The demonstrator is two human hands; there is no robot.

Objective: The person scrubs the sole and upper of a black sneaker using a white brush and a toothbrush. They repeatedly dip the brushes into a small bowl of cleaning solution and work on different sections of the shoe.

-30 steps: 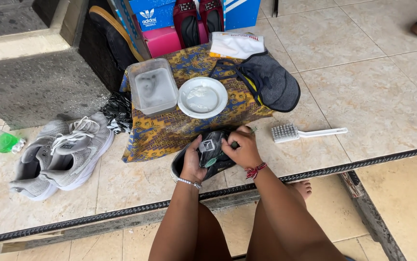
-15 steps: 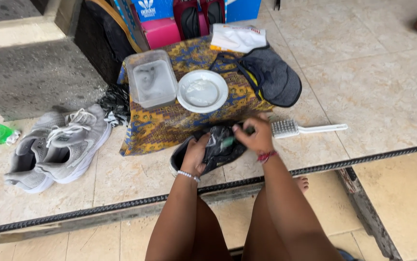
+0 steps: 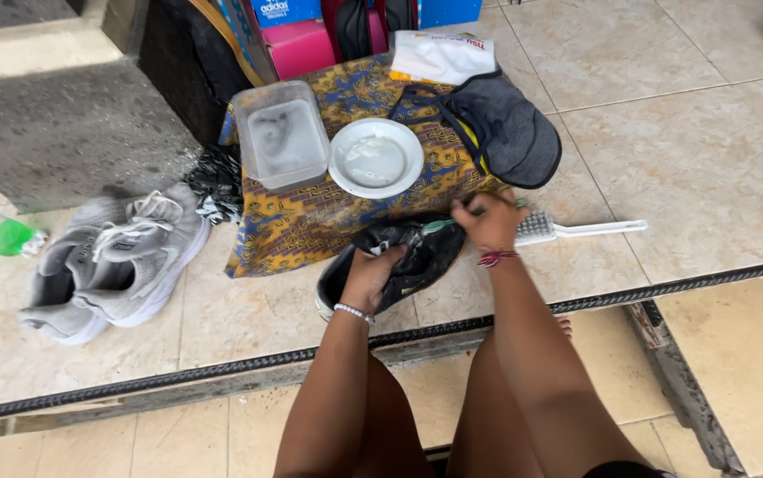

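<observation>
The black shoe (image 3: pixel 399 261) is lying on the tiled floor (image 3: pixel 665 142), long axis slanting away to the right, the left hand (image 3: pixel 371 276) gripping its near end while the right hand (image 3: pixel 486 221) is closing around a green-handled brush (image 3: pixel 442 227) at its far end.

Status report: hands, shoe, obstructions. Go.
Left hand grips black shoe. Right hand on shoe's far end, green-handled tool in grip. White brush beside it, nothing blocking.

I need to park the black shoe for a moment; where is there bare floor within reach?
Bare tile lies between the grey sneakers and the black shoe, below the cloth. More lies right of the brush, up to the drain channel. The cloth is crowded: tub, bowl, cap.
</observation>
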